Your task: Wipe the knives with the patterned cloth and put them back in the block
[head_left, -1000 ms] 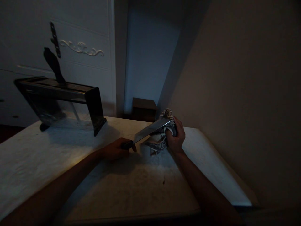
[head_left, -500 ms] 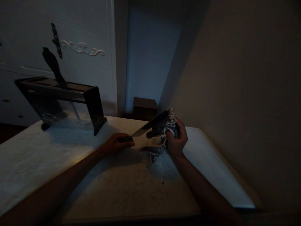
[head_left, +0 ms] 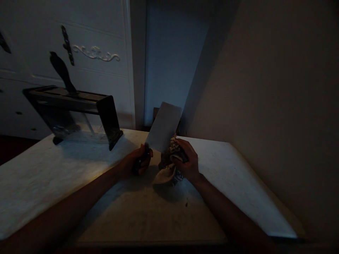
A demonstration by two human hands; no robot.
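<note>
A cleaver (head_left: 165,125) with a broad, pale blade is raised above the table, its flat face turned toward me. My left hand (head_left: 140,162) is closed around its dark handle. In my right hand (head_left: 188,158) a patterned cloth (head_left: 165,174) is bunched up, dark with light edges. The cloth's upper part meets the lower right edge of the blade, and a loose fold hangs down over the tabletop. The dim light hides the finer detail of the cloth.
On the pale table (head_left: 222,176), at the left, stands a knife block (head_left: 71,102) with clear sides and one black-handled knife upright in it. White cabinet doors (head_left: 97,28) rise behind it. A wall (head_left: 265,88) borders the right side. A small dark speck (head_left: 186,204) lies near the front.
The cleaver has turned from nearly edge-on to showing its broad face, and its tip points more upward. My right hand with the cloth has moved left and down toward the blade's base.
</note>
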